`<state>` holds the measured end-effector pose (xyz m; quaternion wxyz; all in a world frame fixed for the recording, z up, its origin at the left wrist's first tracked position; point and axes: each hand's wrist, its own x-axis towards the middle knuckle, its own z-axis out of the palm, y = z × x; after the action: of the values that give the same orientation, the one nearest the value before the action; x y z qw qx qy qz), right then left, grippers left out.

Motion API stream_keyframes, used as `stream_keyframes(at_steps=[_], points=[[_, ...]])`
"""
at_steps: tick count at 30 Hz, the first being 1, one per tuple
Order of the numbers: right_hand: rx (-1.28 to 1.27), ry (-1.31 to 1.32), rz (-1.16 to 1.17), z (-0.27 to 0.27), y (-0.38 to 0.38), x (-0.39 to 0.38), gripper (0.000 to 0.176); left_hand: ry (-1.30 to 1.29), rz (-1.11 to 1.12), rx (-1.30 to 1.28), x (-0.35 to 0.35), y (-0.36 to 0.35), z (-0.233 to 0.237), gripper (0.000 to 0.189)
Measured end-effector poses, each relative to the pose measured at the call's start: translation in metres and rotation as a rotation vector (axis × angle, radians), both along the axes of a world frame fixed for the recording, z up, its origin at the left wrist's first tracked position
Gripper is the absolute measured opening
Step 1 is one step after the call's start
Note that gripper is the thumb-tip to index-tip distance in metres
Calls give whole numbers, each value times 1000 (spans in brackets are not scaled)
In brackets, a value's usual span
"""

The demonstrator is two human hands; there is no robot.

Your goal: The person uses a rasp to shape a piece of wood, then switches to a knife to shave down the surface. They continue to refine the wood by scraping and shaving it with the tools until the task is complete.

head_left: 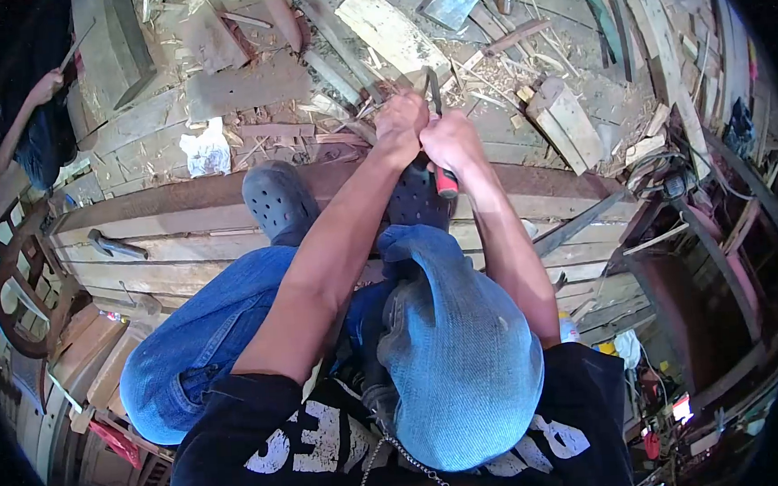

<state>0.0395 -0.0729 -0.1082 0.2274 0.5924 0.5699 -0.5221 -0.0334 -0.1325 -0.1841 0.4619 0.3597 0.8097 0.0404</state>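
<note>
My right hand (454,141) is closed around the red and black handle of a knife (447,182), whose dark narrow blade points away from me. Right beside it, my left hand (401,117) is closed, its fingers mostly hidden. A pale tip of what looks like a small piece of wood (419,80) shows just beyond that hand, close to the blade. Both hands are held together over my dark clogs, above the edge of the plank platform. A pale wooden board (389,27) lies just past them.
Shavings and offcuts litter the platform, including a wooden block (565,125) at right and a crumpled white cloth (206,149) at left. A hammer (117,245) rests on the lower planks. Another person's hand (45,87) holds a thin stick at far left. Cables (661,173) coil at right.
</note>
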Motion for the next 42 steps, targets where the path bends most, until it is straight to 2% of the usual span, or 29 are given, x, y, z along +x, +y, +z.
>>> stream_keyframes(at_steps=[1, 4, 6, 10, 12, 13, 14, 15, 16, 17, 18, 19, 21, 22, 24, 25, 26, 28, 30, 32, 34, 37, 41, 42], points=[[-24, 2, -16, 3, -1, 1, 44, -19, -8, -84, -1, 4, 0, 34], [27, 42, 3, -17, -7, 6, 47, -39, 32, -40, -4, 4, 7, 35], [92, 34, -47, -20, -12, 6, 33, -15, 64, -69, -2, 9, 12, 32], [201, 35, -14, -24, -16, 7, 39, -76, 99, -73, -9, 12, 26, 33], [236, 16, -35, -31, -17, 8, 40, -80, 17, -117, -10, 13, 25, 32], [268, -39, 25, -27, -13, 7, 40, -89, -137, -143, -9, 6, -12, 32], [300, -91, 83, -24, -9, 5, 40, -80, -142, -126, -3, 3, -14, 32], [266, -108, 133, -32, 4, 9, 42, -35, -104, -132, 1, -2, -9, 39], [345, -52, 219, -34, 13, 13, 43, 32, -60, -127, -6, 3, -2, 46], [269, 15, 179, -18, 26, 11, 42, 22, -62, -117, -10, 8, 16, 47], [163, 60, 141, -2, 30, 13, 41, 9, 46, -207, -10, 8, 10, 48], [141, 60, 136, -3, 25, 18, 41, 2, 32, -191, -12, 8, 6, 47], [344, 68, 133, -4, 20, 32, 36, -25, 21, -184, -6, -1, 1, 47], [359, 67, 130, -6, 24, 35, 36, 33, -4, -95, -9, 2, -3, 47], [79, 190, -131, -5, 8, 48, 31, 78, -15, -30, -9, -6, -11, 48], [36, 180, -185, -3, 4, 49, 34, -53, 83, -52, -14, -7, -16, 48], [25, 180, -175, -7, 1, 49, 34, -181, 182, -72, -18, -8, -22, 49], [43, 136, -94, -7, -7, 45, 39, -184, 185, -118, -21, -7, -16, 56], [-9, 126, -67, -6, -12, 42, 44, -423, 361, -158, -24, -6, -8, 54], [71, 123, 68, -11, -12, 37, 48, -402, 362, -138, -24, -3, -4, 53], [32, 69, 30, -8, -12, 29, 50, -381, 348, -119, -24, -3, -3, 52], [96, 79, 148, -12, -12, 21, 46, -353, 315, -163, -24, -2, -5, 54], [43, 131, 231, -10, -10, 17, 46, -359, 287, -186, -25, -2, -13, 54], [106, 112, 234, -17, -14, 15, 44, -360, 288, -189, -25, -3, -16, 54]])
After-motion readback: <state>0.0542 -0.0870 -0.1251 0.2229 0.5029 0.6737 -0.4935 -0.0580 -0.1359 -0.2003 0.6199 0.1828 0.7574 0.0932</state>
